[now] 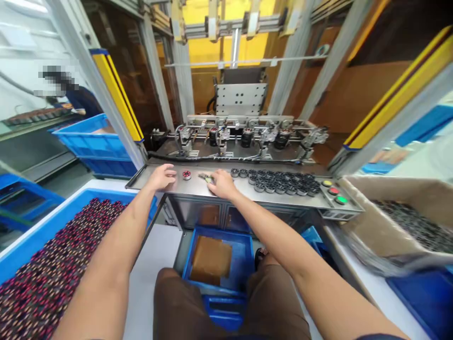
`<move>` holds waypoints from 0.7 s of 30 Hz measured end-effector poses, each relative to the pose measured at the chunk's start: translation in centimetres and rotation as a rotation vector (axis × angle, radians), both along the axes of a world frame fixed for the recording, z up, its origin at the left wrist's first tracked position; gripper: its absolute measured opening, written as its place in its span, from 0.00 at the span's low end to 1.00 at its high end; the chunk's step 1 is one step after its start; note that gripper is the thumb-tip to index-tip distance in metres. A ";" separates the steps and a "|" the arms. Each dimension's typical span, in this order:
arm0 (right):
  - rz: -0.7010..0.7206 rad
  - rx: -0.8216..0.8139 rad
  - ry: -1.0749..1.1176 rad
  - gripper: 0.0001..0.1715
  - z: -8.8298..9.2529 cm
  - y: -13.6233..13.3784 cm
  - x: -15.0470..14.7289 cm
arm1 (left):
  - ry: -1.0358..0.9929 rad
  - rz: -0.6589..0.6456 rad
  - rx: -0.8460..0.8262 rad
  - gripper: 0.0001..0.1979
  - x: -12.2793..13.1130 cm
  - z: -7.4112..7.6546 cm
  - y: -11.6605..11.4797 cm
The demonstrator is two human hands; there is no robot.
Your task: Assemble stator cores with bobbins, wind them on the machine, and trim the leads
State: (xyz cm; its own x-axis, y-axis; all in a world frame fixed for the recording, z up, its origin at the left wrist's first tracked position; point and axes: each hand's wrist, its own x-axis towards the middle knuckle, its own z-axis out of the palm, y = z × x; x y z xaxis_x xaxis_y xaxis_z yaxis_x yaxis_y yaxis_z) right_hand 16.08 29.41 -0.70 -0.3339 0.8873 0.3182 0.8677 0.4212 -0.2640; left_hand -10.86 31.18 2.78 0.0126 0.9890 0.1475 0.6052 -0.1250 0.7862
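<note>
My left hand [163,177] is over the left end of the metal bench top [170,185], its fingers curved and apart with nothing visible in them. Just right of it stands a small round motor part with a red and white top [187,175], apart from the fingers. My right hand [222,183] is closed around a small metal tool with a yellow-green part, seemingly pliers [204,177], low over the bench. Its grip is partly hidden by the fingers. Right of that hand, several black round ring-like parts [279,182] stand packed together.
Behind the bench is a fixture row [230,137] holding dark cylinders, between yellow-edged posts. Left, a blue bin [90,192] holds many red-and-copper parts. Right are coloured buttons [333,191] and a lined box [361,189] of dark parts. A blue crate [242,255] sits below; a person [83,100] is far left.
</note>
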 end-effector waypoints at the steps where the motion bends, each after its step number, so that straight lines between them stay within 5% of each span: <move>1: -0.004 -0.004 -0.001 0.18 0.1 0.0 0.0 | -0.042 -0.040 -0.031 0.17 0.8 -0.3 1.0; 6: -0.007 -0.019 0.016 0.18 0.1 0.3 0.0 | -0.149 -0.153 -0.093 0.19 2.7 -1.3 2.0; 13: 0.016 -0.060 0.142 0.19 0.5 -0.3 0.1 | -0.164 -0.048 0.072 0.24 4.9 -0.9 -0.4; 16: 0.059 -0.071 0.252 0.19 2.0 -1.0 0.5 | -0.211 -0.027 0.234 0.35 5.9 0.1 -5.4; 21: 0.189 -0.068 0.566 0.22 3.9 -5.6 0.3 | -0.212 0.015 0.522 0.23 6.7 0.5 -17.9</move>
State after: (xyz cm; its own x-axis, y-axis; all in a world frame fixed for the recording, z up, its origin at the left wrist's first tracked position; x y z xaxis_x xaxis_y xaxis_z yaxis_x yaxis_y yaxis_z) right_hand 16.38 23.84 3.25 -0.2835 0.8536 0.4370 0.4961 0.5205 -0.6949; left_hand -4.19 13.27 3.26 -0.0842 0.7839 0.6152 0.4451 -0.5228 0.7270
